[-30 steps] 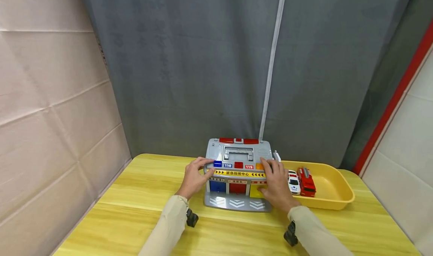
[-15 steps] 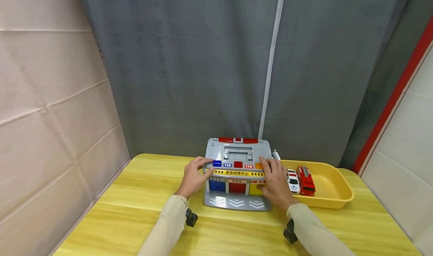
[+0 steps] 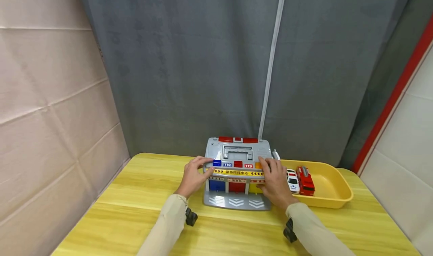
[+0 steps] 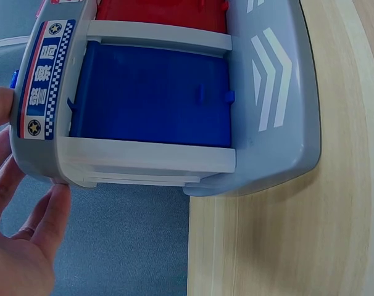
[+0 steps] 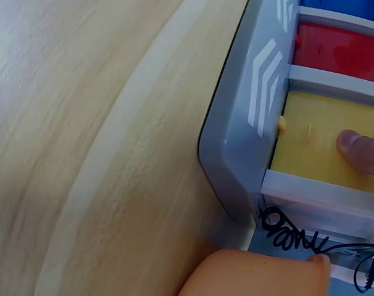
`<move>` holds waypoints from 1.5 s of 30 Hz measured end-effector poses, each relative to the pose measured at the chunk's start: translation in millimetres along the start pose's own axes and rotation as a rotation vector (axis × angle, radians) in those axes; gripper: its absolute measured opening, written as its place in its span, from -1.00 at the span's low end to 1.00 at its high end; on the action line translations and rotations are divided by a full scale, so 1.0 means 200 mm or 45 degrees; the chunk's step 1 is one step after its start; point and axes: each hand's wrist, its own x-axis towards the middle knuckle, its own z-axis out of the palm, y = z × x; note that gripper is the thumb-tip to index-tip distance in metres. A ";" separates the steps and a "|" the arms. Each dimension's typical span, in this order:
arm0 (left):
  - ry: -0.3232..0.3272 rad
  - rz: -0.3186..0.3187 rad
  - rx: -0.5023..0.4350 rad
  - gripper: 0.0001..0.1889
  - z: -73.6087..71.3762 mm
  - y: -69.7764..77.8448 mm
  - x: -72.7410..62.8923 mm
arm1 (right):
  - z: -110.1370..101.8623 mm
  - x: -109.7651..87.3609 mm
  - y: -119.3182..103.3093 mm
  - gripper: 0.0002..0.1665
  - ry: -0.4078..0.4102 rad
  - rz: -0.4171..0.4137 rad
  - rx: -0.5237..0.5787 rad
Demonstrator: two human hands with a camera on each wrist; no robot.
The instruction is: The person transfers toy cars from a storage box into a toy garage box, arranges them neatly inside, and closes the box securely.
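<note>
The toy station sits upright on the wooden table, in front of the grey curtain, and both hands are on it. The left hand grips the left end of its roof, fingers part-bent and spread, thumb and fingertips closing on the rim beside the blue light. The right hand holds the station's other end: its fingers reach over the roof by the orange light, while the thumb lies against the yellow door.

That thumb is what would worry me. A harder squeeze could, I think, shove the door inward or strain its fitting. Pulling unevenly on the two ends might tip the station, and a push away from the person could send it towards the table's far edge, which looks near its back.

Just to the station's right is the yellow tray, with a white car and a red fire truck in its nearer end; a sideways slip could jolt it. The coiled cord hangs at that same end and could snag if the station is shifted.
</note>
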 end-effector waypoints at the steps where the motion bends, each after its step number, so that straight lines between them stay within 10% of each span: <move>1: -0.002 0.002 0.006 -0.70 0.00 0.00 0.00 | 0.00 0.00 0.00 0.28 -0.001 0.000 -0.009; 16: -0.014 0.011 -0.024 -0.70 0.01 -0.01 0.00 | -0.02 0.00 0.01 0.33 -0.076 0.018 -0.010; 34: 0.008 0.017 0.007 -0.70 0.01 -0.02 0.00 | -0.19 0.16 -0.10 -0.04 -0.497 0.035 0.234; 45: 0.006 0.040 0.009 -0.71 0.01 -0.01 0.02 | -0.17 0.18 -0.08 -0.10 -0.530 -0.008 0.256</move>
